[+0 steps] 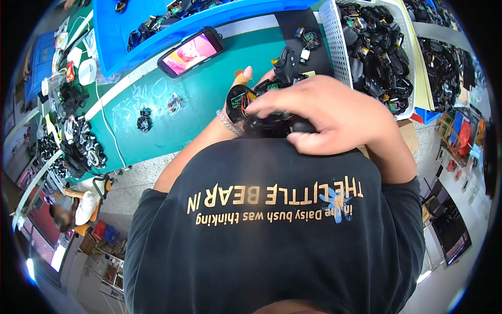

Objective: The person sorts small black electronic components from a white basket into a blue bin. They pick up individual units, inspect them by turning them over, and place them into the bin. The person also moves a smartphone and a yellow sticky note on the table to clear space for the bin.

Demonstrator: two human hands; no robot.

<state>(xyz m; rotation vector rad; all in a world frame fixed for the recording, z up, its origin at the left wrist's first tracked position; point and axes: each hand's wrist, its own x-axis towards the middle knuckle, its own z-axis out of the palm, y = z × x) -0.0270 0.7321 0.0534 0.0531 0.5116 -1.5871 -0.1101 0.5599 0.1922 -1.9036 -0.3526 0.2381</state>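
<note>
Right hand: the right hand [334,112] is arching over the black device [272,123], fingers curled down onto its top, index fingertip pressing near the exposed circuit board [241,99].
Left hand: the left hand [241,78] is cradling the device from beneath; only the thumb and a bit of palm are showing, fingers wrapped around the shell as far as I can tell.
Where the piece is: it is being held just above the green bench [209,104], close to the chest, beside the white basket [334,42] of black parts.
Doing it well: keeping the lower grip firm looks wise, so the open shell is not twisting while the fingertip is working; light pressure near those thin wires [251,97] seems safest.
Around: a phone [191,52] is lying screen-up, and two small loose parts [145,120] are sitting well apart from the hands.
</note>
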